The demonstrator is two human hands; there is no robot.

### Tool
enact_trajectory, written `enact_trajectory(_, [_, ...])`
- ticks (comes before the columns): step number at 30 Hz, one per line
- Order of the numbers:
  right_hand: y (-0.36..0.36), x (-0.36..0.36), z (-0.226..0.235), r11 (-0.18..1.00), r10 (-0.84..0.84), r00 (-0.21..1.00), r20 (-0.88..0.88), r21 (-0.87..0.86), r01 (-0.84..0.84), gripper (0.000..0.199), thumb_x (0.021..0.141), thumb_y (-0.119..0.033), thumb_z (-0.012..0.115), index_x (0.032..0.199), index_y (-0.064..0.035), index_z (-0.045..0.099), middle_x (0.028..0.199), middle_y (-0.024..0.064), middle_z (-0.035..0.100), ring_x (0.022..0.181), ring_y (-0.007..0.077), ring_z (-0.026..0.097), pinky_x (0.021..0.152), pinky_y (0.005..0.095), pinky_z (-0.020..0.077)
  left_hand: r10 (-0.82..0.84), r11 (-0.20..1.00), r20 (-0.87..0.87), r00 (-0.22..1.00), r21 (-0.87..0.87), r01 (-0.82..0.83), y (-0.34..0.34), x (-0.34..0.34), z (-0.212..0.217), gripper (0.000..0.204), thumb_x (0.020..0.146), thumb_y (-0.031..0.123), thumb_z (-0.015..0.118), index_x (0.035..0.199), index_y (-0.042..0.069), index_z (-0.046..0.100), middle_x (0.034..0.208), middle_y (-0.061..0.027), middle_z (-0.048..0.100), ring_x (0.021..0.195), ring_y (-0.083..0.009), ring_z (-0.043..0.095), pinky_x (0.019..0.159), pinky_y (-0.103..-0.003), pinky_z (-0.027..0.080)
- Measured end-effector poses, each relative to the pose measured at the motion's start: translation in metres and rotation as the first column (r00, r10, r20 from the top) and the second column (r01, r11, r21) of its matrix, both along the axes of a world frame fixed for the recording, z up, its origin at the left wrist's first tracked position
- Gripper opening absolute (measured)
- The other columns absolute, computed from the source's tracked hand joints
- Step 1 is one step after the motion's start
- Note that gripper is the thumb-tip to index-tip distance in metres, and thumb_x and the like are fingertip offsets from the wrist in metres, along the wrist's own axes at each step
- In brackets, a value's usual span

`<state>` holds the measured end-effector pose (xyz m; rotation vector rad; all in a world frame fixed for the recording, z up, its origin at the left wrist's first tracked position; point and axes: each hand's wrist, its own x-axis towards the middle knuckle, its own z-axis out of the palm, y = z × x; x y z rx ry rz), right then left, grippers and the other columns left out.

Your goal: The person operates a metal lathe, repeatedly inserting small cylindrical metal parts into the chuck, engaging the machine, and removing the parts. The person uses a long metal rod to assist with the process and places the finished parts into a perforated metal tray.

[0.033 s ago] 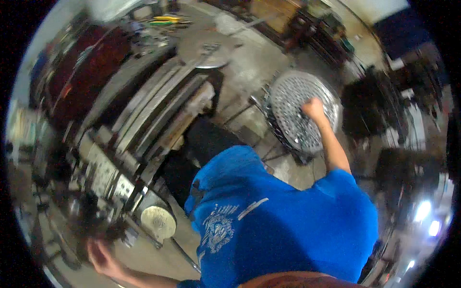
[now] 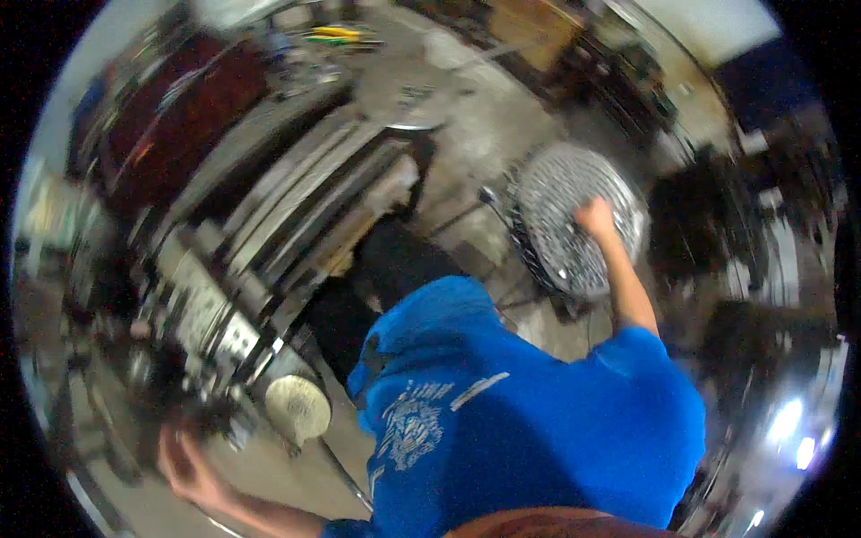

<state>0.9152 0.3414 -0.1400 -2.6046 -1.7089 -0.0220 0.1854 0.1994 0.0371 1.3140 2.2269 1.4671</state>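
My right hand (image 2: 594, 217) is closed in a fist over a round tray (image 2: 639, 231) covered with many small shiny metal pieces (image 2: 560, 184). Whether a piece is in its fingers is hidden. At the lower left, my left hand (image 2: 190, 471) reaches out from my side, its thumb and fingers apart and nothing visible between them. The nearest thing to it is the dark, blurred end of a machine (image 2: 184, 394). Motion smears the small parts, so their exact kind does not show.
A lathe-like machine with long metal rails (image 2: 305, 193) runs along my left. Beside it is a round pale yellow seat or pad (image 2: 298, 408). Tools with yellow handles (image 2: 336, 36) lie at the far left, near a round plate (image 2: 413, 94). Dark equipment (image 2: 695, 211) stands at the right.
The whole scene has shifted slightly right and down in the view. My right hand stays over the tray, and my left hand stays low at the left.
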Motion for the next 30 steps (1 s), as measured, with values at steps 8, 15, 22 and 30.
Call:
enact_trajectory(8, [0.019, -0.098, 0.069, 0.961, 0.277, 0.938, -0.208, 0.067, -0.269, 0.023, 0.062, -0.014, 0.061, 0.079, 0.0012, 0.063, 0.077, 0.0193, 0.062, 0.075, 0.0299, 0.062, 0.071, 0.0355, 0.0479, -0.215, 0.957, -0.305, 0.928, 0.124, 0.262, 0.031, 0.062, 0.031, 0.023, 0.067, -0.001, 0.068, 0.09, -0.002, 0.062, 0.084, -0.0134, 0.064, 0.071, -0.0194, 0.063, 0.064, -0.027, 0.048])
enact_trajectory(15, [0.056, -0.405, 0.201, 0.101, 0.65, -0.357, -0.671, 0.542, -0.834, 0.069, 0.062, -0.058, 0.061, 0.099, -0.0001, 0.063, 0.119, 0.0181, 0.051, 0.104, 0.0271, 0.054, 0.088, 0.0361, 0.0417, -0.403, 0.869, -0.44, 0.803, 0.093, 0.487, 0.06, 0.093, 0.03, 0.024, 0.066, 0.0, 0.068, 0.088, 0.0, 0.058, 0.077, -0.0113, 0.061, 0.067, -0.0236, 0.061, 0.059, -0.03, 0.048])
enact_trajectory(22, [0.042, -0.505, 0.211, -0.196, 0.31, -0.632, -0.711, 0.602, -0.774, 0.043, 0.059, -0.017, 0.064, 0.098, -0.0006, 0.063, 0.108, 0.0163, 0.056, 0.095, 0.026, 0.057, 0.083, 0.0333, 0.0457, -0.453, 0.844, -0.456, 0.766, 0.059, 0.534, 0.038, 0.072, 0.021, 0.027, 0.066, 0.005, 0.066, 0.09, 0.002, 0.055, 0.074, -0.0121, 0.058, 0.068, -0.0296, 0.058, 0.058, -0.037, 0.047])
enact_trajectory(30, [0.057, -0.521, 0.204, -0.097, -0.207, -0.402, -0.892, 0.428, -0.899, 0.04, 0.059, -0.009, 0.06, 0.095, 0.0074, 0.063, 0.101, 0.0162, 0.058, 0.089, 0.0212, 0.058, 0.079, 0.0302, 0.0473, -0.494, 0.798, -0.438, 0.751, 0.115, 0.592, 0.032, 0.062, 0.022, 0.024, 0.067, 0.01, 0.069, 0.086, 0.002, 0.055, 0.068, -0.0104, 0.056, 0.061, -0.0282, 0.057, 0.053, -0.037, 0.045])
